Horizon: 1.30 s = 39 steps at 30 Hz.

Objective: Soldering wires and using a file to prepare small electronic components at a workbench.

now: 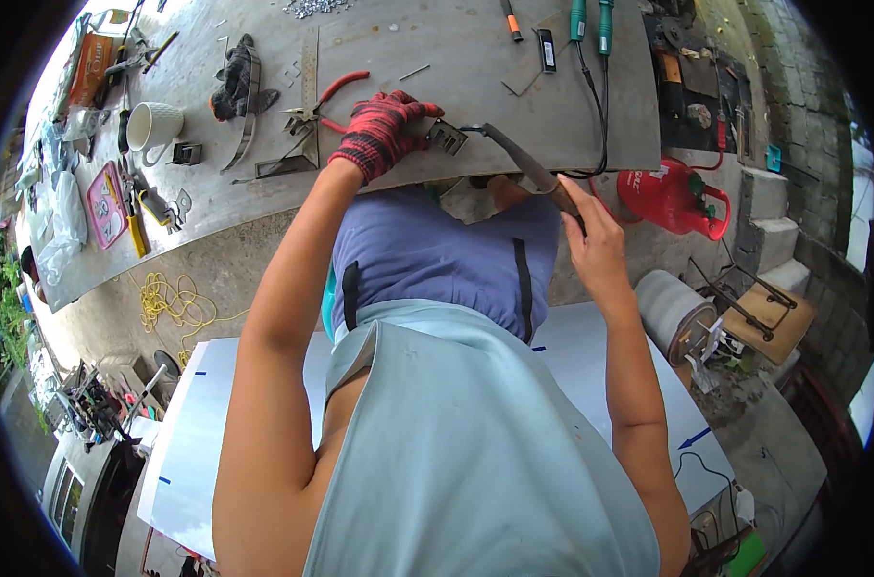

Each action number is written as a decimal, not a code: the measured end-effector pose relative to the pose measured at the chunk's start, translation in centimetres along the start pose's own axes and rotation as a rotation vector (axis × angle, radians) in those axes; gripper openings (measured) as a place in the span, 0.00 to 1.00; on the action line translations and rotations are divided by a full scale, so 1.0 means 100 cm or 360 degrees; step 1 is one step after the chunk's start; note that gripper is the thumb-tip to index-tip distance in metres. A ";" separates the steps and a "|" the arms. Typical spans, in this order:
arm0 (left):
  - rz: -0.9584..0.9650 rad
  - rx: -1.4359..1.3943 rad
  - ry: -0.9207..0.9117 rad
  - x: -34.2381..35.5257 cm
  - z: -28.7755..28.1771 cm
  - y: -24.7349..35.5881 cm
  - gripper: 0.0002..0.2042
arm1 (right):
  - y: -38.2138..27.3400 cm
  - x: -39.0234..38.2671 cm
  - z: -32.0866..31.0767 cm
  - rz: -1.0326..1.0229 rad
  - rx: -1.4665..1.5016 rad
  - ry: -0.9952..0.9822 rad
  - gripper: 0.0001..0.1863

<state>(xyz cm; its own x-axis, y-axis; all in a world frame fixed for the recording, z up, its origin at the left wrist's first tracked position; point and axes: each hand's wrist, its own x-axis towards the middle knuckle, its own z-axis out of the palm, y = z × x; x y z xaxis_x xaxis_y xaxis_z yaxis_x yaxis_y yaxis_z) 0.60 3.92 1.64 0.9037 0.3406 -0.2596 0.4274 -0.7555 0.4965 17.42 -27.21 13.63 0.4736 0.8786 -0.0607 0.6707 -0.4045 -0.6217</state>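
Observation:
My left hand, in a red and black knit glove, rests on the grey metal table near its front edge. Its fingers hold a small dark metal block with openings against the tabletop. My bare right hand grips a long, dark, flat-bodied hand tool. The tool's thin tip reaches the block's right side; whether it touches is too small to tell. Just left of the glove lie red-handled pliers, across a metal ruler.
On the table are a white mug, a dark glove, a pink tray and green-handled tools with black cables. A red gas cylinder stands right of it. Yellow cord lies on the floor, left.

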 end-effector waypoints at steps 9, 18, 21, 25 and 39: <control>0.0104 -0.0047 0.0006 0.009 -0.004 -0.005 0.27 | -0.014 -0.007 0.041 -0.0010 -0.0158 0.0089 0.33; 0.0092 -0.0024 -0.0038 0.010 -0.004 -0.005 0.26 | -0.008 -0.011 0.058 -0.0019 -0.0198 0.0107 0.33; 0.0091 0.0008 -0.0044 0.011 -0.001 -0.006 0.27 | -0.007 -0.010 0.059 -0.0030 -0.0197 0.0115 0.33; 0.0084 -0.0001 -0.0062 0.011 -0.001 -0.007 0.27 | -0.006 -0.010 0.061 -0.0033 -0.0208 0.0104 0.33; 0.0079 0.0022 -0.0064 0.010 -0.003 -0.005 0.26 | -0.003 -0.009 0.070 -0.0046 -0.0190 0.0160 0.34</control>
<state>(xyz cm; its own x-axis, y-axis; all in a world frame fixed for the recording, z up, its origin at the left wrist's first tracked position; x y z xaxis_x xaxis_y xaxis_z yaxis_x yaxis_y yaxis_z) 1.33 4.80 1.41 0.9219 0.2796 -0.2681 0.3811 -0.7788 0.4983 12.81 -26.13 8.42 0.5039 0.8629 0.0377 0.7451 -0.4122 -0.5243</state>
